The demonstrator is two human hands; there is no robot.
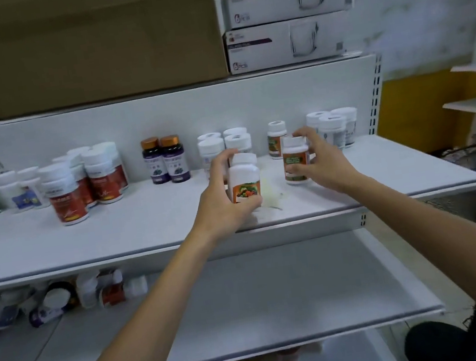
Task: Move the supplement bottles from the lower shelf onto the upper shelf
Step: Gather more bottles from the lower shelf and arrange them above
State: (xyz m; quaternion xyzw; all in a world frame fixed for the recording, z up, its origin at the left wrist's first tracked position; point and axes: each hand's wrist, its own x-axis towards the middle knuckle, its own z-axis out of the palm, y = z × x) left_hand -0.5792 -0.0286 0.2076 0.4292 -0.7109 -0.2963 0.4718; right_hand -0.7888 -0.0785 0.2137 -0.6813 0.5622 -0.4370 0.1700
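The placing step is in hand: both hands are setting bottles on the upper shelf (116, 234), to the right of the purple pair (165, 160). The left hand (224, 197) is gripping the fruit bottle (245, 179) just right of that pair and nearer the front, with its fingers curled round the far side; the thumb is hidden. The bottle is upright, though I cannot tell whether its base is touching the shelf. The right hand (323, 162) is holding the orange bottle (296, 158) farther right of the pair, with fingers arching over the cap and the thumb pressing across the label; this bottle seems to be standing on the shelf. The two bottles are apart, with a pale smear (269, 197) between them.

Much of the task is looking done, yet a pile (63, 296) of tipped bottles is lying on the lower shelf (247, 301), below and left of the pair. The next move is probably calling for both grips to be released without knocking neighbours; then the hands would be reaching down under the upper shelf's lip for the pile, where jumbled bottles may be rolling when touched.
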